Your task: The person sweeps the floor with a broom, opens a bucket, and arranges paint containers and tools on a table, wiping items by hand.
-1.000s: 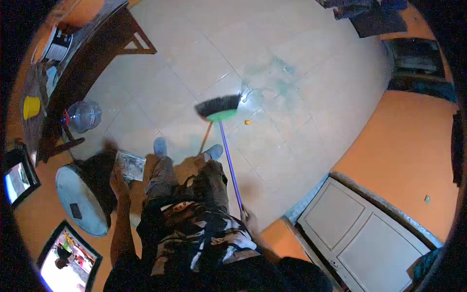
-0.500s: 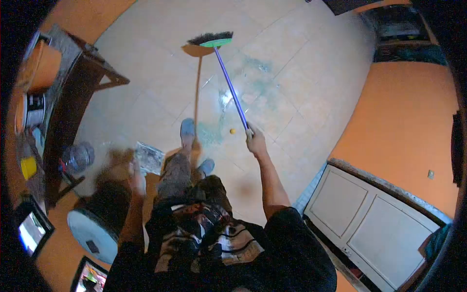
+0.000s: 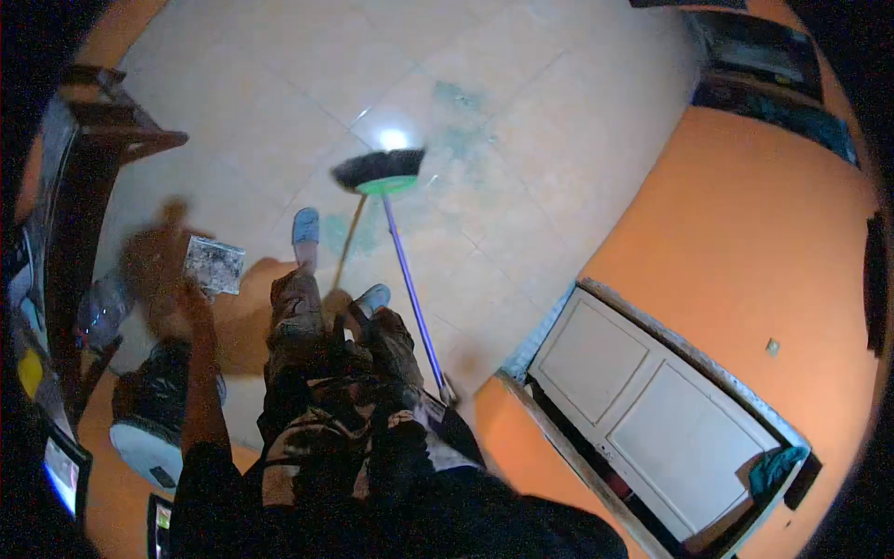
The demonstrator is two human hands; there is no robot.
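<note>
1. Right hand (image 3: 450, 391): closed around the upper end of the broom's purple handle, low at the person's right side. The hand is small and partly dark in view; exact finger placement cannot be determined.
2. Left hand (image 3: 196, 298): at the lower left edge of a flat, grey-mottled piece (image 3: 215, 266), which it appears to hold. The fingers are in shadow; how far they are closed cannot be determined.
3. Broom (image 3: 404, 256): located ahead of the person, handle slanting from the right hand up and left across the view to the head. The head has a green base and dark bristles, the latter slightly blurred. Whether the bristles touch the floor cannot be confirmed.
4. Floor (image 3: 251, 140): pale tile. Greenish smears (image 3: 463, 140) are noted beyond and to the right of the broom head, with further green marking to its lower left, near the foot set farther forward.
5. Footwear: a grey-blue slipper (image 3: 305, 226) on the left foot, placed forward; a matching slipper (image 3: 374, 296) on the right foot, nearer the body.
6. Left side: a dark wooden bench (image 3: 79, 186), a clear bottle (image 3: 104, 312) beside it, and a pale-lidded container (image 3: 147, 454) near the left forearm.
7. Right side: a white panelled door (image 3: 593, 356) below an orange wall (image 3: 670, 214).
</note>
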